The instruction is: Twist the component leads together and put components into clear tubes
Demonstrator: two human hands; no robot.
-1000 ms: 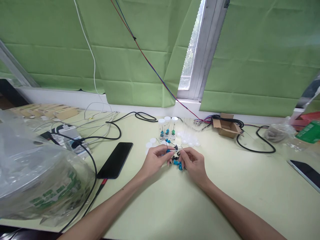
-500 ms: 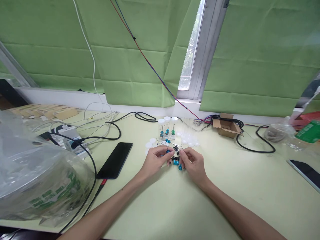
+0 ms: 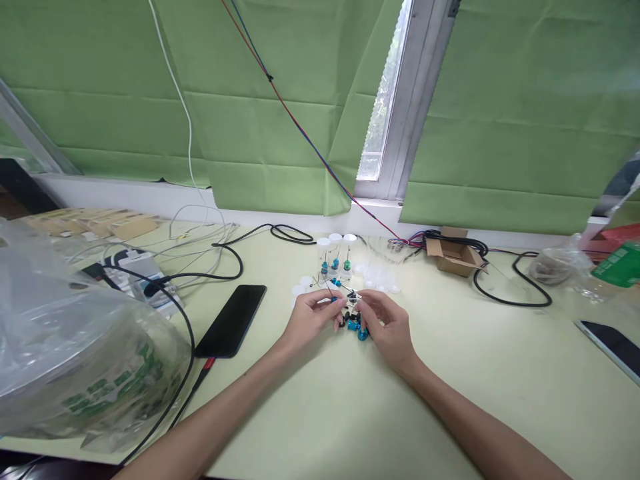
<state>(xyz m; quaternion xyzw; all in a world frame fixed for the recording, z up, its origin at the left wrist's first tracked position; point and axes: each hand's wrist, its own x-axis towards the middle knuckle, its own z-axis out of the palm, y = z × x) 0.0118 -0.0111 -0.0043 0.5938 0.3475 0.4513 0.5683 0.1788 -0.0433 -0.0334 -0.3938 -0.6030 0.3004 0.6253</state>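
Note:
My left hand [image 3: 311, 320] is closed in a pinch around a small blue part with a thin dark rod [image 3: 329, 290]. Opposite it, my right hand [image 3: 389, 325] has its fingers pressed together at a thin, pale piece between the hands; what exactly it grips is too small to tell. Several blue parts [image 3: 363, 334] and black parts [image 3: 347, 316] lie on the table under and between the fingers. Just beyond stand three clear vials [image 3: 347, 265] with white caps, each with a blue or green rodded piece inside.
White caps [image 3: 299, 290] lie left of the vials, and clear tubes [image 3: 381, 277] lie to the right. A black phone [image 3: 231, 321], a large plastic bag [image 3: 85, 360] and cables flank the left arm. Rightward are a cardboard box [image 3: 454, 257] and another phone [image 3: 613, 347].
My right hand has shifted slightly left and its fingers have moved at the small piece. The left hand stays pinched in nearly the same place.

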